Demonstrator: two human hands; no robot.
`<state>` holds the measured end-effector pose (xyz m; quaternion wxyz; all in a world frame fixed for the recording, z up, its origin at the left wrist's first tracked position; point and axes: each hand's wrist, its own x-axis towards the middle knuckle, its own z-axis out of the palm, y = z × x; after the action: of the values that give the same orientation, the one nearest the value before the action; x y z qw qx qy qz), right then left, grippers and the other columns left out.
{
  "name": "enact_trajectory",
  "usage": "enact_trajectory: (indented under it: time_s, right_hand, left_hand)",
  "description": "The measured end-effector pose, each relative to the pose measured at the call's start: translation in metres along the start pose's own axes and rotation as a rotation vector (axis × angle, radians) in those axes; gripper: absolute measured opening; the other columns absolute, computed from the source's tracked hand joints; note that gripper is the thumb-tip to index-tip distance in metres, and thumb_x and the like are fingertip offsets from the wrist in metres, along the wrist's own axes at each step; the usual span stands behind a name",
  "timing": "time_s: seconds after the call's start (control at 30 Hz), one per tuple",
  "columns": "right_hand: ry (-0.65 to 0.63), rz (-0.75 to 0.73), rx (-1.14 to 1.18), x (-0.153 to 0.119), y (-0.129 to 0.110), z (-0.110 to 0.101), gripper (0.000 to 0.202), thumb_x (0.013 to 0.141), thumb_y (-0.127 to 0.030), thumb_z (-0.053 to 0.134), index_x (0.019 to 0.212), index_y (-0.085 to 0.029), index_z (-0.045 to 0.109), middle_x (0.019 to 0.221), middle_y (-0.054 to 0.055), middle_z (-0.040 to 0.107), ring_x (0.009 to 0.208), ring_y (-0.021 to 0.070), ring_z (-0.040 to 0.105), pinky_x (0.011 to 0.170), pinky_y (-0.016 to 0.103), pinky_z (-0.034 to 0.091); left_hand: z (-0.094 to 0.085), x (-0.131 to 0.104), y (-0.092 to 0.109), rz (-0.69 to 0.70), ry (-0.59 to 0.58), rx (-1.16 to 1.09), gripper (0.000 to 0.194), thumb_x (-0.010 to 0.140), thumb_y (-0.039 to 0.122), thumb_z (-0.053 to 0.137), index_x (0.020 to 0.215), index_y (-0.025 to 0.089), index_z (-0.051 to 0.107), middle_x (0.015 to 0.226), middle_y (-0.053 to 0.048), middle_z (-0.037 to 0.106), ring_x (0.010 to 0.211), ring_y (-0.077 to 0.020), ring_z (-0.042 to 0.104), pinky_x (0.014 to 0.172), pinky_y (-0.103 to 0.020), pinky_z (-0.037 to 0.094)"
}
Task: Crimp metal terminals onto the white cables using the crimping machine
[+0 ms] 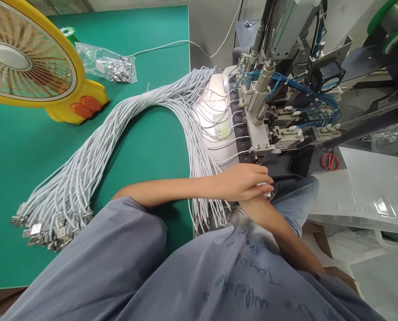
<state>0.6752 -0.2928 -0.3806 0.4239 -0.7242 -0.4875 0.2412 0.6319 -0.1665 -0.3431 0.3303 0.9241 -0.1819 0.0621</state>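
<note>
My left hand (247,182) reaches across from the left and lies over my right wrist, its fingers bent. A small pale, shiny bit shows between and beyond the fingertips; what it is I cannot make out. From the lower right comes my right forearm (279,232), with the hand hidden beneath my left hand. A thick bundle of white cables (145,99) is beside my left arm, and its near strands pass under that forearm. Several single cables run into the dark slots (242,131) of the machine (260,129), just beyond my hands. Metal connectors (56,229) cap the cables' left ends.
A yellow fan (63,107) stands at the left on the green mat (155,142). Behind it lies a plastic bag of metal parts (116,69). Red-handled scissors (330,162) and a dark phone-like slab (301,161) lie right of the machine. A wire spool (394,26) sits at upper right.
</note>
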Motion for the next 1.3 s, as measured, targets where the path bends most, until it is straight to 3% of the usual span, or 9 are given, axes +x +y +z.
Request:
enact_trajectory:
  time_s: [0.07,0.13,0.27,0.37,0.53,0.8,1.0,1.17,1.3]
  right_hand:
    - [-0.006,0.068,-0.003,-0.001,0.005,-0.025,0.021,0.078,-0.015,0.047,0.082,-0.018,0.067,0.075,0.005,0.068,0.074,0.0203,0.061,0.068,0.031,0.049]
    - [0.054,0.166,0.028,0.001,0.01,-0.048,0.014,0.078,-0.021,0.053,0.076,-0.017,0.067,0.072,0.004,0.068,0.068,0.0173,0.06,0.062,0.028,0.047]
    - [0.363,0.212,0.259,0.008,0.015,-0.069,0.01,0.067,-0.024,0.069,0.07,-0.018,0.062,0.067,0.0,0.064,0.063,0.0132,0.058,0.058,0.024,0.046]
    - [0.478,0.138,0.5,0.011,0.017,-0.063,0.012,0.067,-0.025,0.071,0.073,-0.02,0.062,0.07,-0.001,0.063,0.063,0.0116,0.057,0.061,0.024,0.047]
    - [0.42,0.054,0.783,0.012,0.017,-0.053,0.018,0.08,-0.036,0.061,0.077,-0.02,0.069,0.073,0.001,0.062,0.062,0.0113,0.055,0.06,0.026,0.047]
    - [0.472,0.18,0.871,0.015,0.006,-0.055,0.036,0.073,-0.053,0.063,0.07,-0.017,0.07,0.072,0.004,0.064,0.062,0.0133,0.06,0.059,0.028,0.053]
    - [0.466,0.343,0.694,0.015,0.009,-0.053,0.027,0.066,-0.042,0.071,0.075,-0.016,0.069,0.064,0.001,0.064,0.06,0.0122,0.061,0.058,0.026,0.054]
    - [0.585,0.218,0.53,0.016,0.011,-0.044,0.017,0.069,-0.035,0.069,0.07,-0.018,0.068,0.071,0.002,0.064,0.058,0.0114,0.057,0.056,0.026,0.049]
    - [0.519,0.069,0.419,0.016,0.009,-0.044,0.016,0.076,-0.033,0.063,0.072,-0.019,0.069,0.075,0.003,0.063,0.067,0.0129,0.057,0.059,0.027,0.047]
  left_hand:
    - [0.0,0.001,-0.007,-0.023,0.02,-0.128,0.035,0.096,0.03,0.034,0.11,0.01,0.058,0.104,-0.012,0.062,0.093,-0.0165,0.058,0.081,-0.026,0.044]
    - [0.001,0.003,-0.015,-0.075,0.032,-0.189,0.035,0.095,0.034,0.038,0.113,0.01,0.057,0.102,-0.012,0.062,0.092,-0.017,0.058,0.081,-0.027,0.045]
    - [0.003,0.008,-0.029,-0.147,0.163,-0.201,0.028,0.091,0.031,0.048,0.107,0.012,0.06,0.082,-0.005,0.06,0.074,-0.0138,0.056,0.067,-0.024,0.044]
    - [0.001,0.009,-0.032,-0.077,0.242,-0.202,0.022,0.09,0.02,0.046,0.097,0.012,0.065,0.073,-0.003,0.056,0.067,-0.0109,0.054,0.062,-0.022,0.043]
    - [-0.005,0.007,-0.028,-0.019,0.314,-0.208,0.021,0.088,0.014,0.047,0.089,0.013,0.068,0.068,-0.002,0.056,0.06,-0.0087,0.051,0.056,-0.02,0.041]
    - [-0.001,0.006,-0.031,-0.012,0.393,-0.112,0.017,0.085,0.016,0.052,0.082,0.015,0.069,0.065,-0.001,0.056,0.056,-0.0075,0.049,0.051,-0.018,0.039]
    - [0.004,0.005,-0.033,-0.063,0.409,-0.044,0.019,0.085,0.019,0.054,0.072,0.014,0.067,0.06,0.0,0.054,0.053,-0.007,0.048,0.049,-0.018,0.036]
    - [0.002,0.006,-0.032,-0.078,0.375,-0.108,0.022,0.088,0.024,0.051,0.075,0.015,0.067,0.063,-0.001,0.056,0.056,-0.0083,0.05,0.053,-0.019,0.04]
    - [-0.003,0.008,-0.029,-0.027,0.319,-0.172,0.026,0.091,0.024,0.045,0.08,0.014,0.067,0.068,-0.003,0.058,0.063,-0.01,0.054,0.058,-0.02,0.044]
